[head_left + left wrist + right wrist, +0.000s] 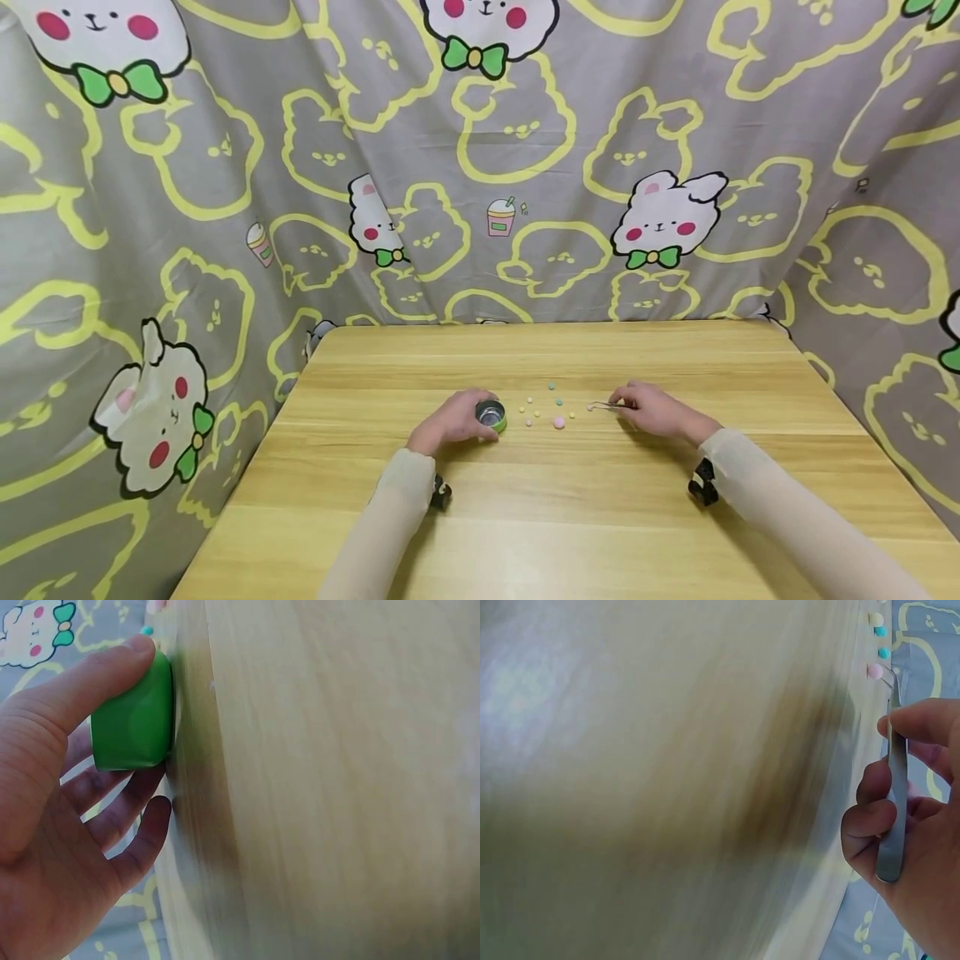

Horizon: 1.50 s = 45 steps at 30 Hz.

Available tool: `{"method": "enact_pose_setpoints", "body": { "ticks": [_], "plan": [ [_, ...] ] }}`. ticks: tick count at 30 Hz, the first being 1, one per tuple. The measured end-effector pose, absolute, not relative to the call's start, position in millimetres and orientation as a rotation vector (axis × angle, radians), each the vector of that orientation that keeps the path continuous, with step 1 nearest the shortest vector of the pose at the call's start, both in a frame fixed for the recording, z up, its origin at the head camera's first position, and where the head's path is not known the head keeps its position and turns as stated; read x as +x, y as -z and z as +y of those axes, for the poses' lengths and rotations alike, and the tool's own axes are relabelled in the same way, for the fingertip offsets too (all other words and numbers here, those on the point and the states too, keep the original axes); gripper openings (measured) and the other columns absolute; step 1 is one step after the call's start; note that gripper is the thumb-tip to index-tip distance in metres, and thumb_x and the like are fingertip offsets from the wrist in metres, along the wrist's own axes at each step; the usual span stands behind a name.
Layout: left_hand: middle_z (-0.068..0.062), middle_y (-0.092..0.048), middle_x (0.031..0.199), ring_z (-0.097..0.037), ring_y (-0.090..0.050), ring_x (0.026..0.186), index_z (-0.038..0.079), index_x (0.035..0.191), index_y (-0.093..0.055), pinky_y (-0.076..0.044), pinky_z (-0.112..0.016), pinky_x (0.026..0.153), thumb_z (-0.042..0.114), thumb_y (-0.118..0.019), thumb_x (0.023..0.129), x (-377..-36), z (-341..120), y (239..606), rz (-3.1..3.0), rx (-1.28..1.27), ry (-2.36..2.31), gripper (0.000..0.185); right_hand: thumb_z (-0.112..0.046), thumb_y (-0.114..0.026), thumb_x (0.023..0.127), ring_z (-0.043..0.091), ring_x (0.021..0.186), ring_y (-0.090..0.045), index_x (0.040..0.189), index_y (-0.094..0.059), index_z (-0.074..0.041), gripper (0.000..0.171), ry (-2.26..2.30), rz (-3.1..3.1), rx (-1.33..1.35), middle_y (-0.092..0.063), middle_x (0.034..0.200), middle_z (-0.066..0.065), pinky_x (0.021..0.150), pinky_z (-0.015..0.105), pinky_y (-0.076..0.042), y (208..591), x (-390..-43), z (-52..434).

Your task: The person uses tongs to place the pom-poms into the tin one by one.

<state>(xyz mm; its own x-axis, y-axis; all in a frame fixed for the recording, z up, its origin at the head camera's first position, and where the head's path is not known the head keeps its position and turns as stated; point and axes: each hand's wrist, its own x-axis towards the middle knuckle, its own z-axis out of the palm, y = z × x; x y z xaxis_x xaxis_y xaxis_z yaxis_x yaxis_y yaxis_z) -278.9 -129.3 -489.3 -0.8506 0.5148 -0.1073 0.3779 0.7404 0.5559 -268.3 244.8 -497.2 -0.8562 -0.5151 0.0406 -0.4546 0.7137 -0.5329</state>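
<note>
Left hand (455, 419) has its grip curled round the green cup (491, 415): thumb on top and fingers behind in the left wrist view, cup sitting on the worktop (600, 517), open mouth up, shiny inside. Right hand (654, 410) pinches the tweezers (604, 406) between thumb and forefinger, tips aimed left at the beads (551, 410). Tips look close together, but whether they hold a bead I can't tell, too small in the head view and blurred at the wrist. The beads lie loose between the two hands, just beside the cup, small pastel ones plus a bigger pink bead (558, 422). Risks as I see them: round beads on a smooth top roll at the slightest nudge, so a tweezer tip coming in flat would likely scatter the cluster instead of picking one. Too hard a squeeze and a bead could shoot out sideways; too light and it may drop on the way to the cup. The cup is small and light, so a bump from the tweezers or a slack left hold could tip or slide it into the beads. The cup mouth is narrow, so a release off-centre probably bounces off the rim. The right sleeve hangs low near the worktop and could sweep beads if the arm drops.
</note>
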Motion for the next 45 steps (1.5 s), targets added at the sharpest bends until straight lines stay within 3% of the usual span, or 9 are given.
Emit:
{"method": "enact_pose_setpoints", "body": {
  "ticks": [28,45],
  "plan": [
    [-0.001,-0.061,0.115,-0.017,-0.055,0.106,0.011,0.124,-0.058,-0.042,-0.034,0.094,0.029,-0.084,0.071,-279,-130,488,2.699,0.701,-0.767,0.062,-0.008,-0.056,0.094,0.013,0.072,-0.045,0.109,-0.066,-0.008,0.018,0.825,2.783,-0.861,-0.053,0.085,-0.002,0.063,0.03,-0.038,500,-275,246],
    [-0.002,-0.061,0.116,-0.018,-0.054,0.108,0.011,0.124,-0.058,-0.041,-0.036,0.095,0.03,-0.084,0.07,-282,-130,491,2.696,0.713,-0.778,0.063,-0.01,-0.055,0.095,0.01,0.067,-0.043,0.11,-0.065,-0.009,0.018,0.908,2.78,-0.947,-0.05,0.08,-0.005,0.06,0.028,-0.038,478,-275,218]
  ]
}}
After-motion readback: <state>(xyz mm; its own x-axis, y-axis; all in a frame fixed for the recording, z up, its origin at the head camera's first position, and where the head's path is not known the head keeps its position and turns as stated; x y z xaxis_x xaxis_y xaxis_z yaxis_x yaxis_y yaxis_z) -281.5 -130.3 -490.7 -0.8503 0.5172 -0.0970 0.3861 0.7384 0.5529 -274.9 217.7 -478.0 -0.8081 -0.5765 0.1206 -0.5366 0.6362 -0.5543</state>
